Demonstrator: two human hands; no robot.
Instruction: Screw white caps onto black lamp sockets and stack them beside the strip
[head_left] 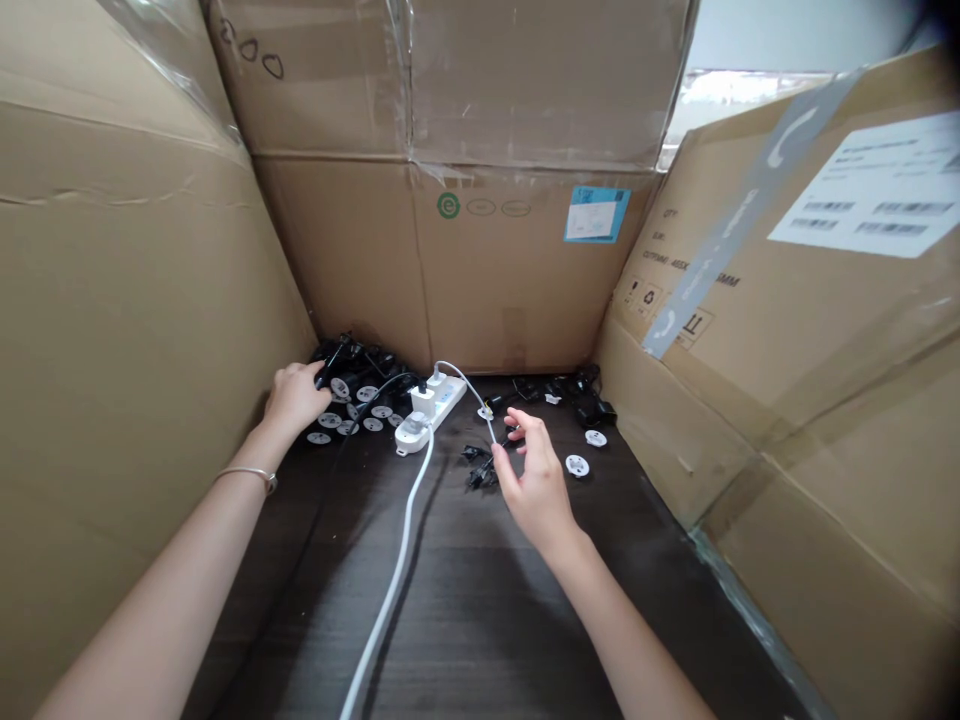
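Note:
A white power strip lies on the dark table, with white plugs seated in it and its thick white cord running toward me. My left hand is closed over a small black part at the edge of a pile of black parts and white round discs. My right hand pinches the end of a thin white cable that arcs back to the strip. A small black part lies just left of that hand.
Tall cardboard boxes wall the table in: left, back and right. More black parts and two white discs lie at the back right. A thin black cord crosses beside my left forearm.

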